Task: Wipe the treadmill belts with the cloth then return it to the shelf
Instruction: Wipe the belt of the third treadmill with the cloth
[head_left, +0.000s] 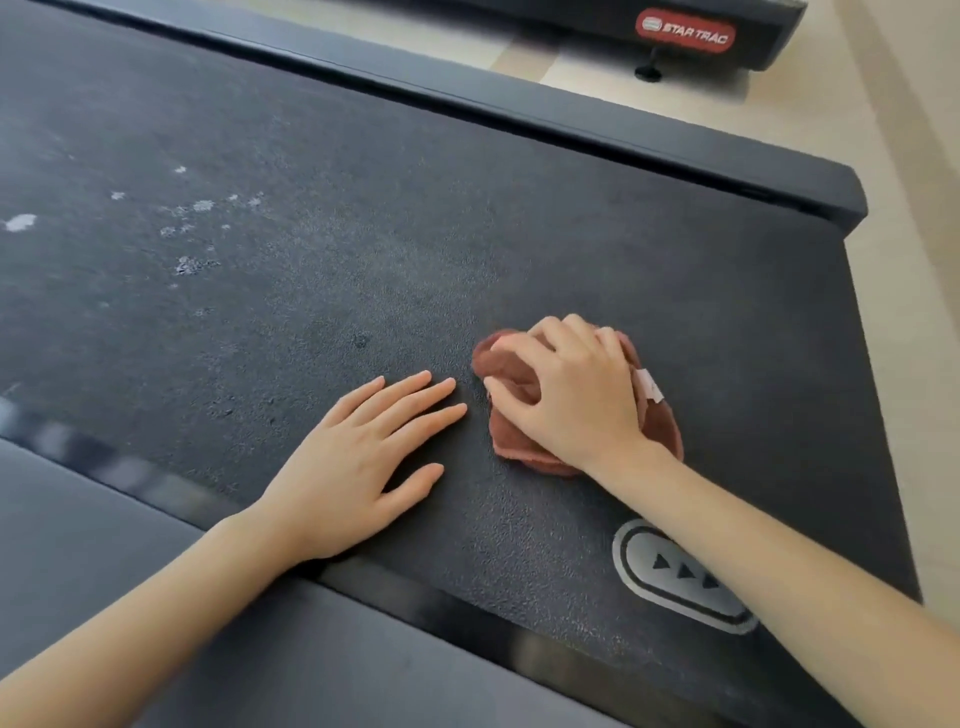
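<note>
**Cloth bunched under the right hand, dusty patch well off to the left**

The right hand (571, 387) grips the crumpled brown cloth (660, 436) against the treadmill belt (363, 208); the left hand (353, 457) lies flat and empty just beside it. Bunched so small, the cloth could skip the pale specks (192, 228) at far left. A white tag (650, 385) is unreadable; the far machine's red badge (685, 30) reads "STAR TRAC".

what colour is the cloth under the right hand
Reddish brown cloth, with a small white tag at its edge; the head view shows it.
</note>
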